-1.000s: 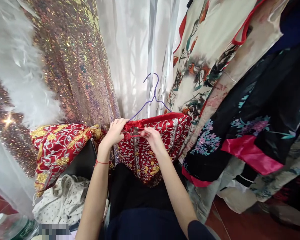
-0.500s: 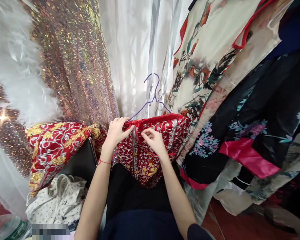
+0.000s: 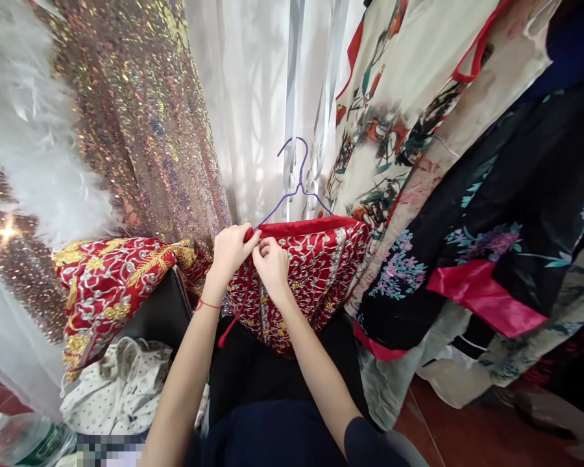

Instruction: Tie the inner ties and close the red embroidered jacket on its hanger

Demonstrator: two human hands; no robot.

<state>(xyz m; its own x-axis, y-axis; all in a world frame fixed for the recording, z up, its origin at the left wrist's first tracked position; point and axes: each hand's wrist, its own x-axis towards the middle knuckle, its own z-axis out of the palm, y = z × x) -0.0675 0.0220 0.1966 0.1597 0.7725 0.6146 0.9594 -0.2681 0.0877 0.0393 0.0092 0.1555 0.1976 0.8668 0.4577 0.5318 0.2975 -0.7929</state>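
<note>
A red garment (image 3: 316,266) with silver and gold embroidery hangs on a thin purple wire hanger (image 3: 296,181) in front of me. My left hand (image 3: 231,246) pinches the garment's top left corner by the hanger's arm. My right hand (image 3: 271,263) is pressed right beside it, fingers closed on the same top edge. A red cord (image 3: 231,324) dangles from that spot below my left wrist, which wears a thin red string.
A second red embroidered piece (image 3: 111,279) lies over a dark chair to the left. Sequined fabric (image 3: 141,130) and white feathers (image 3: 34,149) hang at left, floral robes (image 3: 467,194) at right. A plastic bottle (image 3: 24,441) and white spotted cloth (image 3: 121,389) sit at lower left.
My right hand has moved left along the garment's top edge and now sits against my left hand. The red cord has dropped loose and hangs down.
</note>
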